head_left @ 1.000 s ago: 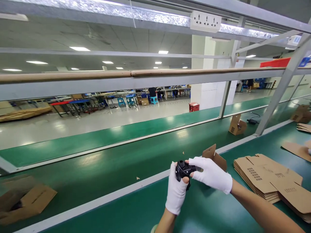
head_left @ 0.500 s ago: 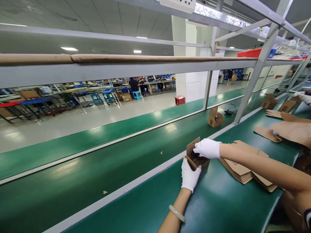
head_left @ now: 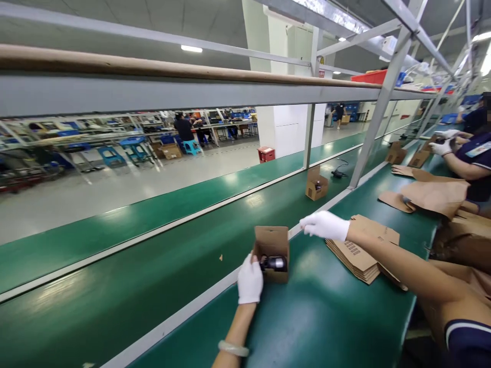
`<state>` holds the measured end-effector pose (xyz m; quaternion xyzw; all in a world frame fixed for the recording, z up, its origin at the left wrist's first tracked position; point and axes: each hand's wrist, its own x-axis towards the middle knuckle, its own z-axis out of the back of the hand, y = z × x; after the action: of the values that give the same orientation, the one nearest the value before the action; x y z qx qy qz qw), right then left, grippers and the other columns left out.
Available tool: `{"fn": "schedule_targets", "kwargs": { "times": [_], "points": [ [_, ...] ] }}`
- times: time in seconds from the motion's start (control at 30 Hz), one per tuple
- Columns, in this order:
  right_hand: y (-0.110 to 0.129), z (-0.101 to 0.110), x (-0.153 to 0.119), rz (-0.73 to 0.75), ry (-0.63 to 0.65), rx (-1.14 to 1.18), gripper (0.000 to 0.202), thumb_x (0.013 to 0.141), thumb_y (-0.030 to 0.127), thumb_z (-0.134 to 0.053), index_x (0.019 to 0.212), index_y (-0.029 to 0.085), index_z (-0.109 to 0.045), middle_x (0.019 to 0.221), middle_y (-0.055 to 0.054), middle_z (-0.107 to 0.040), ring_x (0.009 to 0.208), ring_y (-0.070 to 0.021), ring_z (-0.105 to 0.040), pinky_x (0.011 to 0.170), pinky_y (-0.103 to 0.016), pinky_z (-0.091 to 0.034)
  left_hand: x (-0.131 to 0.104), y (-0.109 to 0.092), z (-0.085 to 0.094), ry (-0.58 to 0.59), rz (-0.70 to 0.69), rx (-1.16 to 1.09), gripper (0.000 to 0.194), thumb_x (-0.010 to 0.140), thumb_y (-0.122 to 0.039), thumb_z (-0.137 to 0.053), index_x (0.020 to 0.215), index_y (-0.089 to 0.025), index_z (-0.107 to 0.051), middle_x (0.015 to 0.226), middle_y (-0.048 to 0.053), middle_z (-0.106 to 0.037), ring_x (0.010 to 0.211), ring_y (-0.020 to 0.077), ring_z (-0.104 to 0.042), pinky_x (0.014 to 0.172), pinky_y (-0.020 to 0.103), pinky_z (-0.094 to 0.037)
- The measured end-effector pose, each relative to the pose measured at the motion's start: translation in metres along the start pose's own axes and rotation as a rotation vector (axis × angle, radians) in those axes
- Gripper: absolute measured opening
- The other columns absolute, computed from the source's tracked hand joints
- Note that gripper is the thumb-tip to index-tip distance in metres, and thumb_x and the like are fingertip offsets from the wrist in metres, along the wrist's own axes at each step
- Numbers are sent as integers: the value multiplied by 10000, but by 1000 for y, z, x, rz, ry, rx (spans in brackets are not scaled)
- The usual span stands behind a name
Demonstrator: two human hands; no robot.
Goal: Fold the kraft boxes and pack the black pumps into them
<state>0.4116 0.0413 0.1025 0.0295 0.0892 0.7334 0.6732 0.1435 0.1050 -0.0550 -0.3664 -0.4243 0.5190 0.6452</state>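
My left hand (head_left: 250, 280), in a white fingerless glove, grips the left side of an open cardboard box (head_left: 271, 240) whose lid stands up. Inside the box lies a black object (head_left: 275, 263) with a pale label; its kind I cannot make out. My right hand (head_left: 324, 225), gloved too, hovers to the right of the box, fingers stretched out and nothing seen in them. Under my right forearm is a stack of flat folded cardboard boxes (head_left: 355, 255) on the green work surface (head_left: 330, 317).
Another open box (head_left: 316, 185) stands on the green conveyor belt (head_left: 184, 255), near a black adapter with a cable (head_left: 339, 174). Brown paper sheets (head_left: 433, 197) lie at the right. A metal post (head_left: 378, 122) rises beyond. A co-worker (head_left: 471, 153) sits at far right.
My right hand has come out of the box and moved right, away from it. The box, in my left hand, has turned its opening towards me. The view has swung to the right.
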Motion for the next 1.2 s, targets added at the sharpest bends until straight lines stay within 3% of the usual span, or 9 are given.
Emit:
{"fn": "schedule_targets", "kwargs": {
  "times": [0.13,0.27,0.43,0.63,0.7,0.8,0.97,1.07,1.2],
  "points": [
    [-83,14,-32,-527,-54,-23,319,935,332,-460,844,103,-663,881,-80,-638,830,-162,-621,762,-272,-409,46,17,29,-117,72,143,392,894,-326,-373,1084,-98,-629,1103,210,-643,1132,365,-550,1002,474,-381],
    [-141,0,-58,-875,11,-19,337,911,427,-561,787,118,-610,797,-40,-616,748,-155,-601,736,-331,-478,84,28,52,-215,117,210,377,919,-293,-358,1119,-96,-610,1094,179,-646,1104,348,-564,961,457,-409],
    [-171,-18,-58,-992,2,43,429,837,487,-587,576,150,-539,691,-97,-591,735,-227,-623,657,-359,-429,99,37,74,-351,116,206,373,918,-323,-429,1202,-110,-543,1219,168,-588,1159,273,-537,1001,424,-401],
    [-175,-13,-48,-973,-45,133,411,762,400,-636,468,156,-484,662,-176,-576,634,-269,-601,593,-403,-376,61,18,86,-623,74,116,491,921,-345,-383,1350,-107,-351,1401,202,-379,1334,283,-332,1090,423,-300],
    [-165,-6,-45,-876,-73,187,347,795,353,-603,528,140,-540,684,-164,-591,624,-232,-589,610,-368,-385,40,1,79,-594,19,42,455,929,-351,-361,1331,-137,-375,1396,171,-395,1325,249,-354,1093,384,-308],
    [-127,6,-41,-674,-127,271,298,873,351,-485,681,146,-585,763,-128,-625,679,-194,-583,643,-304,-398,8,-28,56,-394,-57,-85,378,917,-377,-406,1217,-171,-506,1310,122,-516,1241,213,-472,1068,336,-358],
    [-9,13,-41,-312,-345,401,258,899,407,-441,834,186,-555,900,-75,-632,846,-213,-570,742,-294,-419,-26,-65,20,-28,-15,-277,463,848,-453,-563,1190,-142,-561,1164,142,-641,1079,240,-611,956,361,-472],
    [64,4,-46,-87,-463,634,241,898,420,-450,825,208,-538,823,-30,-612,765,-211,-573,663,-298,-455,-30,-70,25,-19,64,-343,584,820,-527,-588,1239,-127,-512,1128,156,-651,1094,258,-601,1017,409,-417],
    [134,-15,-52,89,-656,671,118,879,324,-478,837,221,-519,845,-39,-605,764,-208,-569,695,-329,-470,-21,-61,54,-70,167,-452,729,774,-584,-616,1299,-119,-417,1142,180,-630,1059,258,-623,947,410,-480]
  ]
}}
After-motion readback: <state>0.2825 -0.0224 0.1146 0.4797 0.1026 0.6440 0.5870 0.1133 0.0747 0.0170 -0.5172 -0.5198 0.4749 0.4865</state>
